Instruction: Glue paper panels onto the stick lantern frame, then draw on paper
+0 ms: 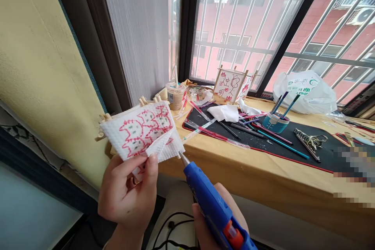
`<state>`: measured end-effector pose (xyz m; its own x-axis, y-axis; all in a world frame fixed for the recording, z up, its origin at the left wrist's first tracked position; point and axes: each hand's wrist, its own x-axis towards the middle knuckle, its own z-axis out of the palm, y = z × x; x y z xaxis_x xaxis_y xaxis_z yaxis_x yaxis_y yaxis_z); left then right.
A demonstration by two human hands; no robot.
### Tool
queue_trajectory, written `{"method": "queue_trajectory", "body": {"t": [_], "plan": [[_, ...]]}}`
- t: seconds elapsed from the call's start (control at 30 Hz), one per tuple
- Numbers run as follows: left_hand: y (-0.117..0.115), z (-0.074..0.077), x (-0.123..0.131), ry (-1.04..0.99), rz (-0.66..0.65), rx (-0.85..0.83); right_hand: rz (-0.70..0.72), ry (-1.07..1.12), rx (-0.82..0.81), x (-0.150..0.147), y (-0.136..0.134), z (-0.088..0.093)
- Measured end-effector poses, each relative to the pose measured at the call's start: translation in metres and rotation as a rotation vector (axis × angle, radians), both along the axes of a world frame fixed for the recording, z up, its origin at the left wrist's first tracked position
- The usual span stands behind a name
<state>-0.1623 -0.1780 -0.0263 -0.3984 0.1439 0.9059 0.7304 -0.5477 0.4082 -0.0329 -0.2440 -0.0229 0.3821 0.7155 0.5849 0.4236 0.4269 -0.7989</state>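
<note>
My left hand (pixel 129 193) pinches a folded-back flap of white textured paper (pixel 133 129), drawn with red cat outlines. The paper lies over a small frame of wooden sticks (pixel 106 118), whose ends poke out at the left and top. In my right hand (pixel 209 218) is a blue hot glue gun (pixel 209 199) with a red trigger. Its metal nozzle points up and left at the paper's lower right corner, touching it or very close. My right fingers are partly hidden behind the gun.
On the wooden table (pixel 293 179) lies a black mat (pixel 293 136) with pens, white tissue (pixel 224 113), glue sticks and a metal clip (pixel 309 142). Behind stand a drink cup (pixel 175 95), a decorated paper lantern (pixel 230 86), a blue pen cup (pixel 275 123) and a plastic bag (pixel 304 91). Cables (pixel 172 222) hang below.
</note>
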Motion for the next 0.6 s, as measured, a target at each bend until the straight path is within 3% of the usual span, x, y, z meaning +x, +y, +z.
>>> {"method": "queue_trajectory", "body": {"t": [0.4,0.6], "plan": [[-0.002,0.0,0.009,0.008,0.007,0.014,-0.106,-0.145,0.106,0.011,0.004,-0.012],[-0.004,0.0,0.009,-0.002,0.022,0.003,-0.087,-0.213,0.123,0.013,0.003,-0.015]]}}
